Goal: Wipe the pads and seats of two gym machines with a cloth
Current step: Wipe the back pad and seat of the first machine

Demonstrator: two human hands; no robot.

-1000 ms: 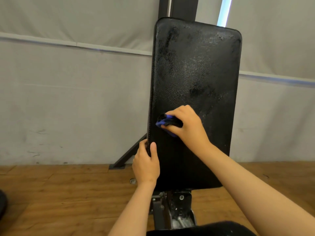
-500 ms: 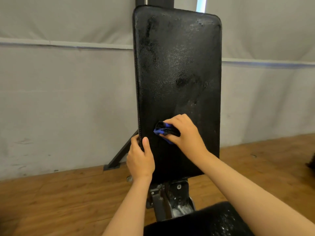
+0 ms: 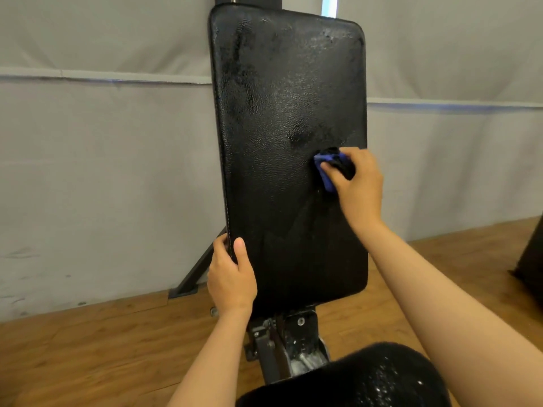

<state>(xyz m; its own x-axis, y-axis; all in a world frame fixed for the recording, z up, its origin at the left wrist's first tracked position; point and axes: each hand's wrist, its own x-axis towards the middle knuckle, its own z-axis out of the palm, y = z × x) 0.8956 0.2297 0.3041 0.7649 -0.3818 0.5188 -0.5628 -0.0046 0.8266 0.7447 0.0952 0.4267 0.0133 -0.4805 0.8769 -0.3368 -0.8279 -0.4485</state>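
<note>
A tall black back pad (image 3: 282, 118) stands upright in front of me, its surface patchy with wet marks. My right hand (image 3: 357, 186) presses a bunched blue and black cloth (image 3: 327, 165) against the pad's right side, about halfway up. My left hand (image 3: 232, 274) grips the pad's lower left edge, thumb on the front face and fingers behind. The black seat (image 3: 361, 377) of the same machine shows at the bottom, speckled with droplets.
A metal bracket (image 3: 282, 339) joins pad and seat. A black frame leg (image 3: 194, 271) slants down to the wooden floor (image 3: 88, 348) behind the pad. A grey wall (image 3: 102, 171) is close behind. A dark object (image 3: 531, 254) stands at the right edge.
My right hand has swept the cloth from the pad's left side across to its right side and slightly upward. My left hand keeps its grip on the left edge.
</note>
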